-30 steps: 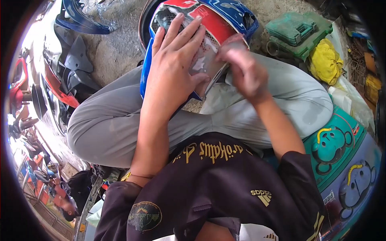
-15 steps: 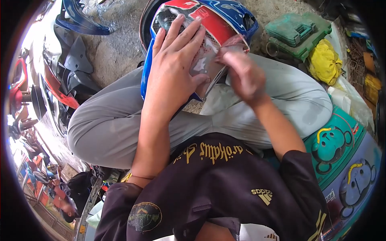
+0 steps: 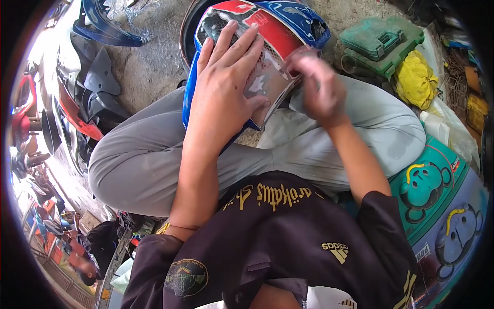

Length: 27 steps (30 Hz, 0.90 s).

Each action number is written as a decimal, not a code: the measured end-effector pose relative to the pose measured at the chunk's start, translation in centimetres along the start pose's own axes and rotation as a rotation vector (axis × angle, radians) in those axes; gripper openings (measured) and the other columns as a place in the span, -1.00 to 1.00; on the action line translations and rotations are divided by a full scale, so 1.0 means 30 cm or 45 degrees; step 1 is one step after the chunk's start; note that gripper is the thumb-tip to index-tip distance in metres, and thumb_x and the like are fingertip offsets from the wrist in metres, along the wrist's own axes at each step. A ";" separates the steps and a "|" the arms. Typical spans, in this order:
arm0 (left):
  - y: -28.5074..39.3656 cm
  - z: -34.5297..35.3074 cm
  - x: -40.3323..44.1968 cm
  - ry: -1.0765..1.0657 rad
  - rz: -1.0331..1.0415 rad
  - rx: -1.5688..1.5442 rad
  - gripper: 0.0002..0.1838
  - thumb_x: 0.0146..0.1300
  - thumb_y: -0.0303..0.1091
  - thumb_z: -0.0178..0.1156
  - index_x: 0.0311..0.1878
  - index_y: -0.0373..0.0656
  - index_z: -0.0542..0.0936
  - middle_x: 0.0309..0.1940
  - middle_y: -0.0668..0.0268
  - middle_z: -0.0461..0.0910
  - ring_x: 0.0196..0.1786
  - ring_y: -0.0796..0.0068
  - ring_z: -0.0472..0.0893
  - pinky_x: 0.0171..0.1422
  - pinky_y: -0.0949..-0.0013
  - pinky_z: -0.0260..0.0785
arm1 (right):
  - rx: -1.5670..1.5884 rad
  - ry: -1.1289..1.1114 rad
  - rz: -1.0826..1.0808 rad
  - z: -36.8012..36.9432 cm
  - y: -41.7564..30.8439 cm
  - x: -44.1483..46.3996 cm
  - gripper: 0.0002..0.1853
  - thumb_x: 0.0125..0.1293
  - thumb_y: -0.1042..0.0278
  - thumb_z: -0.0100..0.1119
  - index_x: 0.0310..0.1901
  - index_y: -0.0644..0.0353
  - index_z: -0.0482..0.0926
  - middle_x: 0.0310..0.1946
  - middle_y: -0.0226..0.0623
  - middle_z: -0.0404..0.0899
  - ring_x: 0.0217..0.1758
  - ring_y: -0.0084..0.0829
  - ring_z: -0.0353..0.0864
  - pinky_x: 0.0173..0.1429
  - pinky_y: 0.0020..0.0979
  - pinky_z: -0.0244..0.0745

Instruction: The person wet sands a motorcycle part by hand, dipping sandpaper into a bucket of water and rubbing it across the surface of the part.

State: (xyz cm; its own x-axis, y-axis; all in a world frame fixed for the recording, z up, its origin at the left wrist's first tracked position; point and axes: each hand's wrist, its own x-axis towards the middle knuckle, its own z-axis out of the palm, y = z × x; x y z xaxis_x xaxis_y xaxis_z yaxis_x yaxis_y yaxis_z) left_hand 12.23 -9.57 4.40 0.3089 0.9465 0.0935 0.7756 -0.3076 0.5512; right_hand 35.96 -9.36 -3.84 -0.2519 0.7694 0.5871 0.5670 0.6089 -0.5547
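Observation:
A glossy panel (image 3: pixel 280 31) in red, blue and white, with a greyish worn-looking patch, leans across my crossed legs. Spread flat on its left part is my left hand (image 3: pixel 224 77), fingers apart and pointing up the panel. My right hand (image 3: pixel 321 87) is at the panel's right edge, blurred by motion, with its fingers curled. Whether those fingers hold anything is too smeared to tell. Beneath the panel's upper left side shows the dark rim of a round container (image 3: pixel 186 36).
Green tool cases (image 3: pixel 373 38) and a yellow bundle (image 3: pixel 417 80) lie at the upper right. Teal boxes (image 3: pixel 437 170) sit beside my right knee. Blue (image 3: pixel 103 28), grey and red fairings stand at the left. A person (image 3: pixel 85 265) is at the lower left.
My right hand shifted slightly down-left along the panel's edge, then back up-right. My left hand stays spread on the panel, which has moved very slightly.

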 end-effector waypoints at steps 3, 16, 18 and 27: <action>0.000 -0.004 -0.007 -0.006 0.005 0.005 0.15 -0.25 -0.31 0.73 0.61 -0.08 0.56 0.68 0.29 0.46 0.80 0.01 0.25 0.85 -0.19 0.03 | 0.103 0.045 0.262 0.003 0.026 0.016 -0.71 0.48 0.68 0.26 0.16 0.19 0.66 0.04 -0.07 0.82 0.05 -0.03 0.87 0.18 -0.15 0.77; 0.004 0.003 0.000 0.002 -0.018 0.014 0.15 -0.24 -0.35 0.71 0.61 -0.08 0.56 0.69 0.30 0.46 0.79 0.03 0.25 0.85 -0.19 0.03 | 0.051 0.030 0.423 -0.008 0.069 0.041 -0.75 0.56 0.63 0.28 0.19 0.27 0.56 0.00 -0.05 0.86 0.01 -0.15 0.90 0.18 -0.23 0.77; -0.003 -0.006 0.010 0.008 -0.007 0.016 0.14 -0.24 -0.35 0.71 0.61 -0.09 0.56 0.68 0.29 0.46 0.79 0.02 0.25 0.85 -0.19 0.03 | 0.053 0.008 0.082 0.008 -0.024 0.032 -0.75 0.59 0.61 0.26 0.21 0.28 0.54 0.02 -0.05 0.86 0.00 -0.15 0.90 0.15 -0.23 0.77; 0.000 -0.001 0.000 0.008 -0.013 0.007 0.16 -0.27 -0.31 0.73 0.61 -0.09 0.56 0.68 0.29 0.46 0.79 0.00 0.25 0.85 -0.21 0.03 | 0.080 0.040 0.056 0.020 -0.058 0.014 -0.74 0.53 0.63 0.24 0.18 0.22 0.64 0.06 -0.07 0.81 0.11 0.00 0.87 0.20 -0.13 0.75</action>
State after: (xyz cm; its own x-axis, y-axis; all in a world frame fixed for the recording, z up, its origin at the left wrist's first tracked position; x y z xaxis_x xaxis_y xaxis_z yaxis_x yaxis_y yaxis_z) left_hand 12.21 -9.55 4.42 0.2978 0.9501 0.0930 0.7815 -0.2986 0.5478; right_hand 34.40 -9.98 -2.98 -0.2028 0.7898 0.5789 0.5262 0.5864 -0.6158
